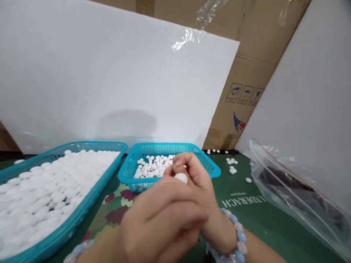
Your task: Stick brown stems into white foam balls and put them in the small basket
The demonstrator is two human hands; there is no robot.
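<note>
While both hands meet at the lower middle of the frame, the left hand [161, 215] lies in front, fingers curled inward; what it grips, I cannot tell. Just behind it the right hand [196, 186] pinches a white piece [181, 178] between narrow fingertips, held above the mat [263, 223]. Beaded bracelets [236, 237] circle both wrists. At lower left a big tray [68, 226] is packed with white pieces. Behind the hands, mid-frame, a small basket [131, 168] holds smaller ones. At right lies a clear bag [298, 190], with loose pieces [232, 168] scattered near it. Farther back, white boards [109, 73] lean on cardboard boxes [246, 91].
</note>
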